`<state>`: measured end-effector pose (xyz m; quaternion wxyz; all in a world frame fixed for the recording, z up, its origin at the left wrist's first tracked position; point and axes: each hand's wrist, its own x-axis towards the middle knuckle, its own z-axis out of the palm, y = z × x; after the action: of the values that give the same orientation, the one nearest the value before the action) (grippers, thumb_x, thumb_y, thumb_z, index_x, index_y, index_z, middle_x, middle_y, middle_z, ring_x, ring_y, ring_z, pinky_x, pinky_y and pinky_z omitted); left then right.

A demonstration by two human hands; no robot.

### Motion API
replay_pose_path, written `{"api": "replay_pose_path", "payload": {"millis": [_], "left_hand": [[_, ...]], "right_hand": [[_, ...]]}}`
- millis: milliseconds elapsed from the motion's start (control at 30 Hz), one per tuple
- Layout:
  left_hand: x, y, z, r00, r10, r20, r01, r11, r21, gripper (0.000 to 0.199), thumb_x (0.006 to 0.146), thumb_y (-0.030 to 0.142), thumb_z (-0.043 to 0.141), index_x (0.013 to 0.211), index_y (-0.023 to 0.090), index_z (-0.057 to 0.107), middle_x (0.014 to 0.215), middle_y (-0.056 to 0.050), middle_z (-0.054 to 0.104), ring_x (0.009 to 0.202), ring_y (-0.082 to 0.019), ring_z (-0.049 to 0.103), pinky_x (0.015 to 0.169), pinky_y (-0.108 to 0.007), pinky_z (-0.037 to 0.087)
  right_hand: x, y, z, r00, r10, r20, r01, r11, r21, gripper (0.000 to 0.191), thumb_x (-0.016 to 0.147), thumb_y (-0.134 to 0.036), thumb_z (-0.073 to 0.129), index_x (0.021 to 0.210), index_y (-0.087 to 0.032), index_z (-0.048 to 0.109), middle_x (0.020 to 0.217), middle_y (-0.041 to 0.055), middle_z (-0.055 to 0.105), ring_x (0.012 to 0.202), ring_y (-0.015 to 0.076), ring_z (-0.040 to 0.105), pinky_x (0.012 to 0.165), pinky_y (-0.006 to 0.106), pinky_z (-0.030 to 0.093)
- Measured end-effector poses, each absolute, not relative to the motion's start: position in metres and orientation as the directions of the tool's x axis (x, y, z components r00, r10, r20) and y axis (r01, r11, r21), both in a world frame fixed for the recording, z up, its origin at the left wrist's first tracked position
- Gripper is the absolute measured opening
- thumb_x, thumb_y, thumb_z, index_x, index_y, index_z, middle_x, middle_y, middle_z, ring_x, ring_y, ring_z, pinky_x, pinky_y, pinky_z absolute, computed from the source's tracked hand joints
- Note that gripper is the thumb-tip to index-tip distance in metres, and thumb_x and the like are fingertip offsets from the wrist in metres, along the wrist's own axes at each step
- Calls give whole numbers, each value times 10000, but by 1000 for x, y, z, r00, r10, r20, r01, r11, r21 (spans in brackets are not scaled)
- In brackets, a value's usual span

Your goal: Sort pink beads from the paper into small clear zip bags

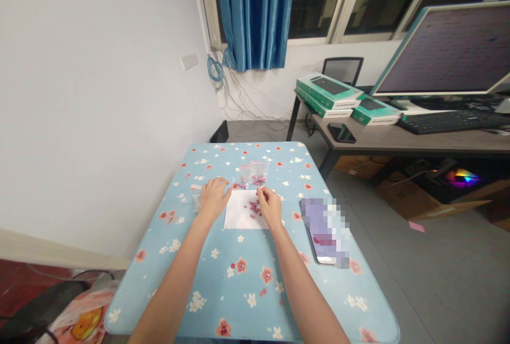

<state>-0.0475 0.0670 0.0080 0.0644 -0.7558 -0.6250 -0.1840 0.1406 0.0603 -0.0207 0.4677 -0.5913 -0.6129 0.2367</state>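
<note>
A white sheet of paper (237,215) lies on the flowered blue tabletop, with a small cluster of dark pink beads or bead-like pieces (255,208) on it. My left hand (214,196) rests by the paper's left edge, fingers stretched out, partly covering a clear plastic bag (196,201). At the paper's right side, next to the pink pieces, my right hand (271,207) has its fingers pinched together; whatever they hold is too small to name. Just beyond the paper lies a clear zip bag (255,172) with more pink pieces in it.
A phone (321,235), partly pixelated, lies on the table (215,285) to the right. Behind on the right, a desk (374,139) bears green keyboard boxes (329,90), a black phone (341,133), a keyboard (458,120) and a monitor (450,49). A white wall (99,94) stands left.
</note>
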Motion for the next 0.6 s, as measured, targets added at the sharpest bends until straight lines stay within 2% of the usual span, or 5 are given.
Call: {"api": "replay_pose_path", "payload": {"millis": [133,267,433,600], "left_hand": [[-42,70,1,162,956,245,980,-184,72,288,803,151,464,1049,221,597,1105,-79,604,1024,-256,510,848,-377,381],[-52,56,-4,159,965,209,979,-182,95,350,748,92,452,1045,212,593,1083,-78,610,1014,-258,509,848,-387,381],[-64,49,4,109,952,286,970,-165,180,370,712,85,472,1037,217,591,1100,-54,618,1023,-257,510,878,-392,378],[-39,75,14,163,909,384,915,-285,285,288,774,177,509,1048,219,589,1109,-47,621,1026,-239,518,890,-367,386]], "right_hand": [[141,62,-24,146,942,302,482,199,-853,429,889,-472,339,620,-196,527,547,-26,497,541,129,446,554,238,290],[141,63,-25,153,946,287,451,192,-872,419,886,-474,355,623,-194,521,554,-30,486,547,125,443,557,235,283],[140,63,-24,161,952,261,427,171,-888,409,885,-461,373,615,-192,521,529,-38,458,530,119,425,550,234,271],[141,63,-24,166,948,273,422,182,-888,405,885,-455,380,617,-192,530,537,-37,473,535,119,426,550,232,277]]}}
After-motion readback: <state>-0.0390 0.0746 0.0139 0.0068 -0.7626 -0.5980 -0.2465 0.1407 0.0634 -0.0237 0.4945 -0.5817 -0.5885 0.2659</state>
